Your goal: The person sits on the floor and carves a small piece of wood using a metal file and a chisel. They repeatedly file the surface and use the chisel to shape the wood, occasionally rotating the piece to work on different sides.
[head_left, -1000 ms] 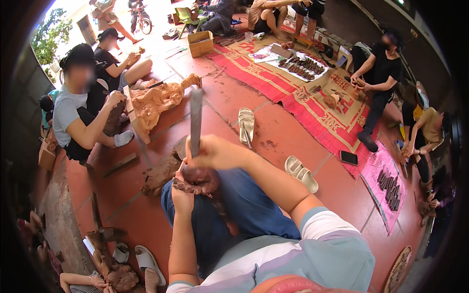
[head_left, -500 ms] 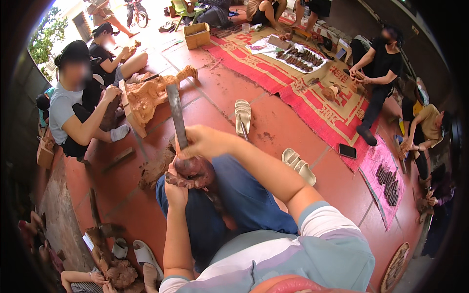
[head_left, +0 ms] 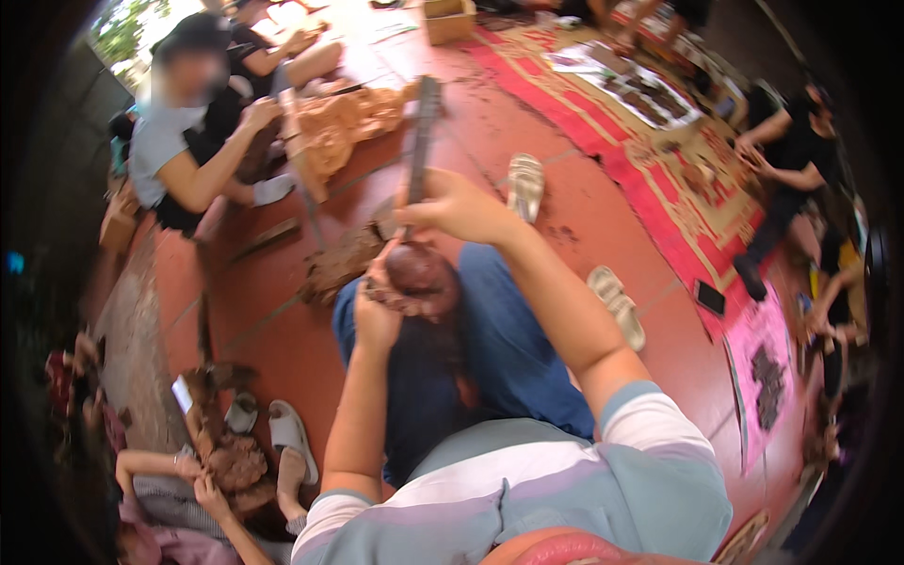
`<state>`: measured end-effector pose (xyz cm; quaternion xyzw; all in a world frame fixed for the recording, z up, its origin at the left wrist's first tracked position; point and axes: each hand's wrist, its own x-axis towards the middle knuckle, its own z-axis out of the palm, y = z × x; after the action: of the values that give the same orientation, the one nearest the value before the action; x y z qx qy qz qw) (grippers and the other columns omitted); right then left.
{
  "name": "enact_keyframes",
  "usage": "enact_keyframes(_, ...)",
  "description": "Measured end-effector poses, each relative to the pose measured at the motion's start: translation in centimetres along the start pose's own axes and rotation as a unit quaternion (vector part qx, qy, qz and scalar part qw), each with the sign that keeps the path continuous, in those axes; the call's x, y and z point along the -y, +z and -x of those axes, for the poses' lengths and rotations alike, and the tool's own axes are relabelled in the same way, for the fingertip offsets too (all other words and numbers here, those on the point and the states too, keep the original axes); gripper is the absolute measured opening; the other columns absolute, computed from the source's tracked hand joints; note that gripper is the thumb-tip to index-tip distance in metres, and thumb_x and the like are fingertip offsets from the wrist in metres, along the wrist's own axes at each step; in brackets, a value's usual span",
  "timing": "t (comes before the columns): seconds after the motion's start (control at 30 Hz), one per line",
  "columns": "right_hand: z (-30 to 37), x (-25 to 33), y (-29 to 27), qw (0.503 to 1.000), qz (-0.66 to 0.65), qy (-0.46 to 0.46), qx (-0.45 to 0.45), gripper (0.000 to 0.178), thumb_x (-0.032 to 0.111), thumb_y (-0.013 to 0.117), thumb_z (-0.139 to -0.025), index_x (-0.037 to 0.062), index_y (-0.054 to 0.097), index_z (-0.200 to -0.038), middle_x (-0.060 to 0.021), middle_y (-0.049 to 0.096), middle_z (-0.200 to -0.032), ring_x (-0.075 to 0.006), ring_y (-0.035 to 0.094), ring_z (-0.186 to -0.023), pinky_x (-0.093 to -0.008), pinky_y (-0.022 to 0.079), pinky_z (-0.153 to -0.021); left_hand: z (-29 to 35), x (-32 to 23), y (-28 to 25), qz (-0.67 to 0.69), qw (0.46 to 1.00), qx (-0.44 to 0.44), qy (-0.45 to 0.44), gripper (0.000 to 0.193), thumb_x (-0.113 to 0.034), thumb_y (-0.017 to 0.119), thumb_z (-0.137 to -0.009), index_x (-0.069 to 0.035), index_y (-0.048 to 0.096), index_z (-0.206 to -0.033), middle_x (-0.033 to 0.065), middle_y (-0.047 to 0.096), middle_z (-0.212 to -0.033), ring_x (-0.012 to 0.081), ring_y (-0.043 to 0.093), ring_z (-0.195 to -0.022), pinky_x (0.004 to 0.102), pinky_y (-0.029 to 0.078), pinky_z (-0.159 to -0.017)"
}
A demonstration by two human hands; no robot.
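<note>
Over my knees lies a reddish-brown carved wooden piece point(head_left: 419, 273) with a rounded knob and a rough, scalloped edge. My left hand point(head_left: 375, 318) grips its left side, fingers curled along the edge. Just above the knob, my right hand point(head_left: 454, 207) is closed round the lower part of a long flat grey metal bar point(head_left: 423, 137), which looks like a file. The bar stands nearly upright, its top leaning slightly right. Its lower end is by the carving's upper edge, partly behind my fingers, so I cannot tell whether it touches. My jeans point(head_left: 513, 320) are under the work.
A large pale wood carving point(head_left: 353, 122) lies ahead left, beside a seated person in grey. Sandals point(head_left: 617, 306) stand on the red tiles. Tools lie on a white sheet and a pink cloth point(head_left: 749, 363) at right, near a phone point(head_left: 709, 298). Another person works at lower left.
The view has shifted, moving the surroundings mostly rightward. The metal bar's top has swung from leaning left to leaning right. Both hands keep their hold.
</note>
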<state>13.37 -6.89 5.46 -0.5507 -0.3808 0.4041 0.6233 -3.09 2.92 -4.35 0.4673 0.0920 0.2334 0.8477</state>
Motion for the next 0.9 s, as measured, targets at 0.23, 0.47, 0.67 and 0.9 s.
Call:
enact_keyframes(0.23, 0.9, 0.2, -0.1, 0.999, 0.014, -0.033, 0.029, 0.009, 0.006, 0.065, -0.082, 0.0024, 0.059, -0.086, -0.0004, 0.058, -0.078, -0.0071, 0.054, -0.073, -0.0256, 0.045, -0.063, -0.7, -0.3, 0.6, 0.024, 0.999, 0.049, -0.004, 0.051, -0.021, 0.042, -0.095, 0.008, 0.038, -0.137, 0.0126, 0.059, -0.117, 0.0115, 0.063, -0.086, 0.0199, 0.05, -0.071)
enact_keyframes(0.47, 1.1, -0.2, 0.0, 0.99, 0.085, -0.102, 0.057, 0.009, 0.009, 0.063, -0.085, 0.0036, 0.057, -0.089, -0.0015, 0.06, -0.081, -0.0083, 0.056, -0.074, -0.0257, 0.047, -0.064, -0.7, 0.1, 0.8, -0.072, 0.997, 0.005, 0.015, 0.047, -0.014, 0.039, -0.095, 0.006, 0.04, -0.136, 0.0128, 0.062, -0.108, 0.0132, 0.063, -0.083, 0.0226, 0.052, -0.069)
enact_keyframes(0.67, 2.7, 0.3, 0.8, 0.983, 0.152, -0.1, 0.036, 0.011, 0.007, 0.063, -0.086, 0.0041, 0.057, -0.094, -0.0019, 0.06, -0.086, -0.0113, 0.057, -0.084, -0.0274, 0.047, -0.077, 0.0, -0.8, 1.5, -0.066, 0.998, 0.001, 0.002, 0.042, -0.009, 0.042, -0.096, 0.004, 0.043, -0.136, 0.0134, 0.056, -0.123, 0.019, 0.056, -0.11, 0.0314, 0.043, -0.098)
enact_keyframes(0.9, 2.1, 0.0, 0.0, 0.99, 0.104, -0.097, 0.018, 0.013, 0.007, 0.064, -0.087, 0.0025, 0.055, -0.096, -0.0028, 0.06, -0.083, -0.0096, 0.054, -0.078, -0.0259, 0.046, -0.072, -0.4, -0.1, 0.3, -0.064, 0.996, 0.058, 0.002, 0.048, -0.034, 0.032, -0.103, -0.001, 0.037, -0.137, 0.0129, 0.047, -0.133, 0.0242, 0.047, -0.122, 0.0404, 0.039, -0.103)
